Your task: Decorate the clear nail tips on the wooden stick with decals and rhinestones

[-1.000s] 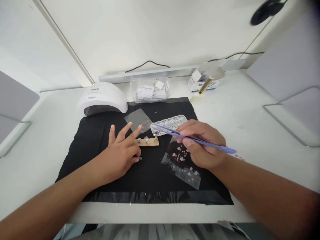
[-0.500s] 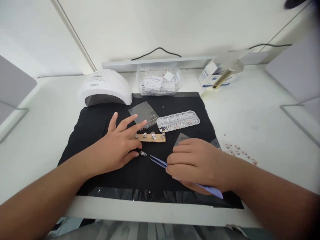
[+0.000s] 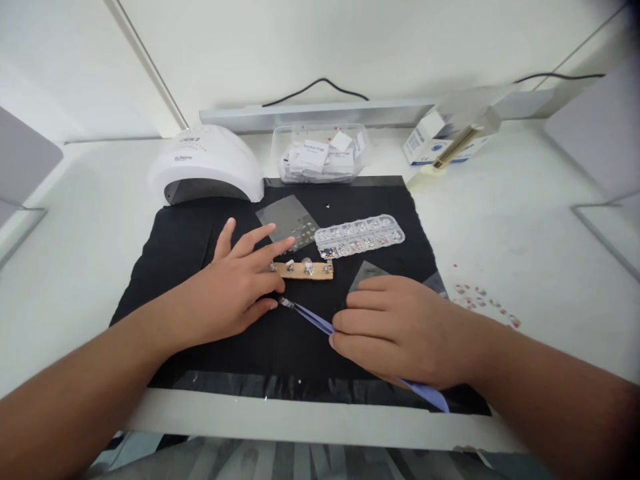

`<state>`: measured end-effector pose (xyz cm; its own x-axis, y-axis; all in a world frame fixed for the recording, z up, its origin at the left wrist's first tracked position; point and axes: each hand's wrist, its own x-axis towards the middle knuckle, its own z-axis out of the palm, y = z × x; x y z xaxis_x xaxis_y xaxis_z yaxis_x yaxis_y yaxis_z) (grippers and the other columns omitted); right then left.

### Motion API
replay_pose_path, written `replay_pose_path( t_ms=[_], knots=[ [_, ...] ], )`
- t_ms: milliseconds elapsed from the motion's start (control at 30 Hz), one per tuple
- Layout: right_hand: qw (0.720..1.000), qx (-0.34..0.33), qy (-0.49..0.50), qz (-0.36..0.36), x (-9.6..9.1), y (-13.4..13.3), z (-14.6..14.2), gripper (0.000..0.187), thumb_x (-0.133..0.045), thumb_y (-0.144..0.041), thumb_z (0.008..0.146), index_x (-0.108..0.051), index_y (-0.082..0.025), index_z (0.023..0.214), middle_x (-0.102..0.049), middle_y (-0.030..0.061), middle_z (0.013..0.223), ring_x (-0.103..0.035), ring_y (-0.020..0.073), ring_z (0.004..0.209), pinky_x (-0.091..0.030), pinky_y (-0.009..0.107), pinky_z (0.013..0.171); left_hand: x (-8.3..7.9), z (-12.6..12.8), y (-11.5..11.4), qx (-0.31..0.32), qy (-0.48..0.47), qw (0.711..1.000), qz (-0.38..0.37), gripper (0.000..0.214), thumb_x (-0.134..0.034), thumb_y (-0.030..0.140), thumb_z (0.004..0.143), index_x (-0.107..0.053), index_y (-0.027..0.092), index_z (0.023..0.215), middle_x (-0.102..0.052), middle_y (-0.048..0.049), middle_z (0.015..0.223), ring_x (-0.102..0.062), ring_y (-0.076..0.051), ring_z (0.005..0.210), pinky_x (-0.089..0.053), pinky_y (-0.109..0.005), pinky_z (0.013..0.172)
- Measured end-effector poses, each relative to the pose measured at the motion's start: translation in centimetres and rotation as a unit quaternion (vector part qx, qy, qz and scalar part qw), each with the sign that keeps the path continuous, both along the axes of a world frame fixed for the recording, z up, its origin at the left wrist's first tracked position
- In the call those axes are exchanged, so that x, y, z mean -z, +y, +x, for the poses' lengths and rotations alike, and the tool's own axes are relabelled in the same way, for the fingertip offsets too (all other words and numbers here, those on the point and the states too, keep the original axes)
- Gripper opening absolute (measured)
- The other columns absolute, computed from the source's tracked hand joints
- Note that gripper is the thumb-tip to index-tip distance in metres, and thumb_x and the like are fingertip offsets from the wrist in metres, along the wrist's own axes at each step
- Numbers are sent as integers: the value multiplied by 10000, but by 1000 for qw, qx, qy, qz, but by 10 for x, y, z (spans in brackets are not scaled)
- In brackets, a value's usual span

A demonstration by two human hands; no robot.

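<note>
My left hand (image 3: pixel 240 285) pinches a small decorated false nail (image 3: pixel 286 302) at the tips of thumb and forefinger, its other fingers spread. Purple tweezers (image 3: pixel 314 318) are held in my right hand (image 3: pixel 395 327); their points reach the nail's right end. Whether they grip a stone there is too small to tell. Just behind my left fingers lies a tan strip (image 3: pixel 318 271) bearing several nails with gems, its left end hidden by my hand. A clear compartment case (image 3: pixel 360 237) of rhinestones sits beyond it, beside a clear sheet of small studs (image 3: pixel 285 217).
A black mat (image 3: pixel 225 367) covers the work area. Behind it stand a white nail lamp (image 3: pixel 207 157), a clear tub (image 3: pixel 283 153) of alcohol pads, and a box (image 3: pixel 425 137) by a gold tube (image 3: pixel 457 147). Loose small red-and-silver pieces (image 3: pixel 485 300) lie at right.
The tweezers' points have moved left and slightly up, from beside the nail to touching it. My left hand keeps its pinch. The whole view has shifted a little.
</note>
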<state>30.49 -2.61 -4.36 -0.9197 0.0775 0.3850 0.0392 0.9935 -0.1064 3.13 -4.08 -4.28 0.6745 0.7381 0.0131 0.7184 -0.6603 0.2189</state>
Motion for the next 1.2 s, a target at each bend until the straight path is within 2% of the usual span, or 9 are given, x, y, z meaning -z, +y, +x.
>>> replay_pose_path(
  t_ms=[667,800,867,1033,1200],
  knots=[
    [999,-5,-12,32,1,-1,-1,167,-485,-117,942,-624,-159,861,-569,-7,691,-422,142,600,-297,315,568,-2,1,0,12,16,1000,8,108,-600,198,899,-687,233,953,-428,-61,1554,-257,-384,1483,-56,-766,1149],
    [999,-7,-6,42,1,-1,-2,152,-505,-116,935,-631,-159,863,-568,-12,683,-419,141,597,-285,315,555,-4,2,0,16,25,999,15,156,-545,188,930,-692,225,968,-428,-63,1551,-269,-398,1475,-84,-766,1138],
    [999,-9,-6,46,1,-2,-2,154,-503,-116,938,-628,-159,857,-564,-12,681,-421,138,595,-287,314,555,-4,2,0,17,27,999,16,170,-531,181,935,-693,221,971,-427,-60,1551,-280,-399,1471,-83,-756,1145],
    [998,-7,7,59,2,-3,-3,113,-551,-119,919,-629,-166,852,-571,-19,675,-421,131,590,-303,308,545,-1,1,1,14,17,1000,21,96,-616,208,894,-687,240,949,-432,-56,1552,-278,-387,1477,-54,-751,1160],
    [997,-8,29,68,3,-3,-6,126,-539,-138,929,-642,-184,871,-604,-19,675,-420,130,581,-332,306,536,-1,1,0,14,16,1000,17,136,-564,195,921,-692,228,955,-430,-44,1550,-281,-383,1476,-47,-728,1169]
  ],
)
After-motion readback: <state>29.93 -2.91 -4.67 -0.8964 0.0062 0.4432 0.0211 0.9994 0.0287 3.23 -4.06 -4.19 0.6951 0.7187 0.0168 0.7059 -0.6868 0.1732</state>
